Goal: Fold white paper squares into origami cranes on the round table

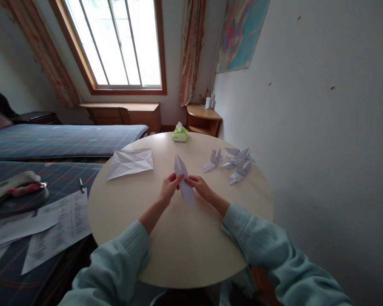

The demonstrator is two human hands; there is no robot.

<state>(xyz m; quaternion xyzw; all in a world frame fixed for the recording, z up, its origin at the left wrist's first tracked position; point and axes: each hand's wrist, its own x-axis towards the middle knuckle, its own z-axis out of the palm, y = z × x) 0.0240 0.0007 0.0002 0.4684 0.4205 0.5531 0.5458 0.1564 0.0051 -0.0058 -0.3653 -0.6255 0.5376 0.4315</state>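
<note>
1. The left hand [170, 185] pinches the left edge of a folded white paper piece [184, 180], fingertips closed on it about midway along its length.
2. The right hand [200, 185] grips the same piece from the right, fingers closed on its edge, so both hands meet at the paper's middle.
3. The folded white paper piece is long and narrow, with two pointed tips at its far end and a single point toward the near side; it is held just above the round worktop [178, 250], near its centre.
4. Both forearms wear pale teal sleeves [261, 242] and reach in from the near edge.
5. To the left of the hands, a creased square sheet [131, 162] lies opened flat on the worktop, well apart from the held piece.
6. To the right and slightly farther away, a group of finished paper cranes [234, 161] sits on the worktop near the wall; one crane stands a little apart on the left of the group.
7. At the far edge of the worktop lies a green tissue pack [180, 134] with a white tissue sticking up.
8. Left of the worktop, a bed [60, 140] with a blue plaid cover carries printed papers [57, 229] and a pen [82, 185].
9. Beyond, a window [121, 42] with curtains lights the room, and a map [241, 32] hangs on the right wall.
</note>
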